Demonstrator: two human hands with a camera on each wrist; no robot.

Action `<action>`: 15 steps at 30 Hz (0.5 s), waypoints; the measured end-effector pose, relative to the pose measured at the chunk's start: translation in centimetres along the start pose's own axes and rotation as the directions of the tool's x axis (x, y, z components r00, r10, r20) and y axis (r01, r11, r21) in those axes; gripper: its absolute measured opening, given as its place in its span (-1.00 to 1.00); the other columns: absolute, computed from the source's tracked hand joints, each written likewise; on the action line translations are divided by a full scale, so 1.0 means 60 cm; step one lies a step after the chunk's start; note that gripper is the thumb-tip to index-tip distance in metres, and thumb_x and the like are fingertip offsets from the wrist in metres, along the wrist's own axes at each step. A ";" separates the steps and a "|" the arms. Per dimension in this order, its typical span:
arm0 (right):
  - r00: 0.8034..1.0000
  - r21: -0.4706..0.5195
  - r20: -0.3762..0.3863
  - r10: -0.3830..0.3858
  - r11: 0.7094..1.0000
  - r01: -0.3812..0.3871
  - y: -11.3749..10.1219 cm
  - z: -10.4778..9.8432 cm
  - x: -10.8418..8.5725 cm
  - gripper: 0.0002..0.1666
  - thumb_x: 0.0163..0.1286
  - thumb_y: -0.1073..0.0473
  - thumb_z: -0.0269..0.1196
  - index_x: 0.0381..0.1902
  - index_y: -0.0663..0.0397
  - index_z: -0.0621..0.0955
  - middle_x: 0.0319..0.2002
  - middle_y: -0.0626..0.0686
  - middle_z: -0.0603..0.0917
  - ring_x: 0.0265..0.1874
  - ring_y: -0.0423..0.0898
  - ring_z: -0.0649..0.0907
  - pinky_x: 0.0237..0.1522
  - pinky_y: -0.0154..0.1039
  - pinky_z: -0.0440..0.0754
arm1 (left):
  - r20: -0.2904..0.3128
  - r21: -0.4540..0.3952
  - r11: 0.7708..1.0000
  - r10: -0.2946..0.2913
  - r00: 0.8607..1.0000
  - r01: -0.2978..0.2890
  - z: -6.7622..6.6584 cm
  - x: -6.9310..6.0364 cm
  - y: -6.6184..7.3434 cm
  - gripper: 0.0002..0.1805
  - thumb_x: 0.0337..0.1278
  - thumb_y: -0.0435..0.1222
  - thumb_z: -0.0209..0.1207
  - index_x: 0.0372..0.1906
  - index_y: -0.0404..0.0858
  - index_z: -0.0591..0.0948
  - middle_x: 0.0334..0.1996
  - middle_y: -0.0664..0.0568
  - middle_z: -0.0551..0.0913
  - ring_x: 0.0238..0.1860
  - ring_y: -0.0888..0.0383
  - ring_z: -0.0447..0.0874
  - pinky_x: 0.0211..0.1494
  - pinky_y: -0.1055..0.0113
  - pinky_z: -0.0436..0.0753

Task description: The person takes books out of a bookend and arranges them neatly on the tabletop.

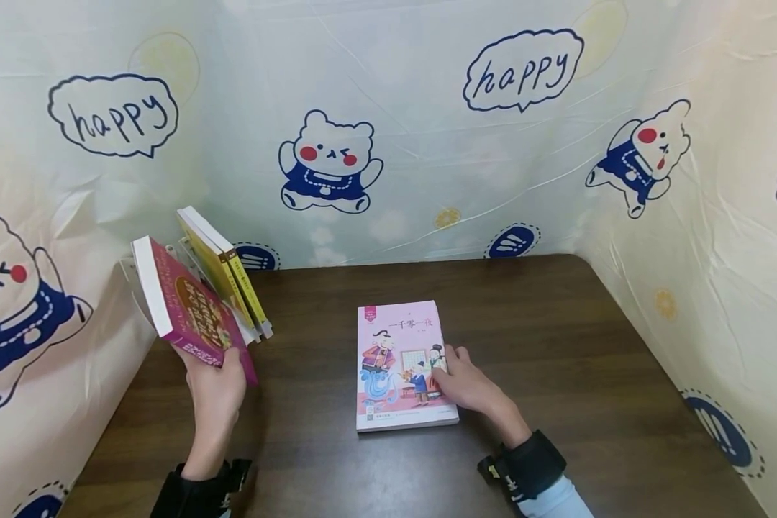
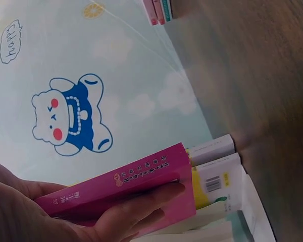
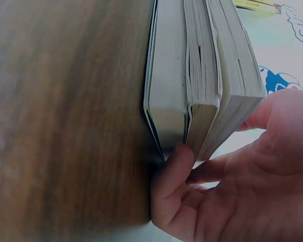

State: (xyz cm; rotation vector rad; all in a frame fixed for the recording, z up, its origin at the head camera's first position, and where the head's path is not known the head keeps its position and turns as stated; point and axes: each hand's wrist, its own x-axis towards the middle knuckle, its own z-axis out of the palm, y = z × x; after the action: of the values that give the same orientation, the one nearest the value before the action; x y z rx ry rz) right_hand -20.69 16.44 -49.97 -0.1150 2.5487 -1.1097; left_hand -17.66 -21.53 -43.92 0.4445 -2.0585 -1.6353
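In the head view my left hand (image 1: pixel 215 392) grips a thick magenta book (image 1: pixel 191 306) from below, at the left of the table. The left wrist view shows its magenta spine (image 2: pixel 136 176) tilted, with the thumb along one side. Close beside it, yellow-covered books (image 1: pixel 216 266) lean. My right hand (image 1: pixel 469 381) holds the right edge of a pink book (image 1: pixel 401 367) lying flat, thumb on the cover. From the right wrist view, this is the top of a stack of several books (image 3: pixel 202 65), with fingers curled at the stack's lower edge.
A dark brown wooden table (image 1: pixel 298 460) carries everything. Behind it and at both sides hangs a pale curtain (image 1: pixel 414 180) printed with bears and "happy" bubbles. A pale, thin panel (image 1: pixel 132 284) shows behind the magenta book.
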 end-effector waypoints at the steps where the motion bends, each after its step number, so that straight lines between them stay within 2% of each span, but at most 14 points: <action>1: 1.000 0.000 0.000 0.000 1.000 0.000 0.000 0.000 0.000 -0.11 0.62 -0.04 0.12 0.66 0.31 0.10 0.54 0.35 0.17 0.30 0.26 0.47 0.31 0.31 0.47 | 0.000 0.000 1.000 0.001 1.000 -0.001 -0.001 -0.001 0.002 -0.05 0.52 -0.42 0.01 0.68 0.24 -0.25 0.65 -0.11 0.03 0.60 -0.19 0.09 0.48 -0.32 0.29; 15: 1.000 0.000 0.003 -0.004 1.000 0.004 -0.002 0.000 0.000 -0.12 0.62 -0.02 0.11 0.66 0.33 0.11 0.54 0.37 0.16 0.29 0.27 0.46 0.32 0.33 0.45 | -0.027 0.037 0.999 0.006 1.000 -0.005 -0.010 -0.025 0.027 -0.11 0.50 -0.40 -0.02 0.69 0.14 -0.19 0.62 -0.19 0.10 0.57 -0.19 0.16 0.45 -0.29 0.32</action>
State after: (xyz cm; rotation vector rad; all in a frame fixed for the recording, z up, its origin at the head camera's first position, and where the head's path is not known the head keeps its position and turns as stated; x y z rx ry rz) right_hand -20.68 16.37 -49.88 -0.1210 2.5468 -1.1106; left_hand -16.05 -20.85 -42.47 0.4709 -2.0704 -1.5821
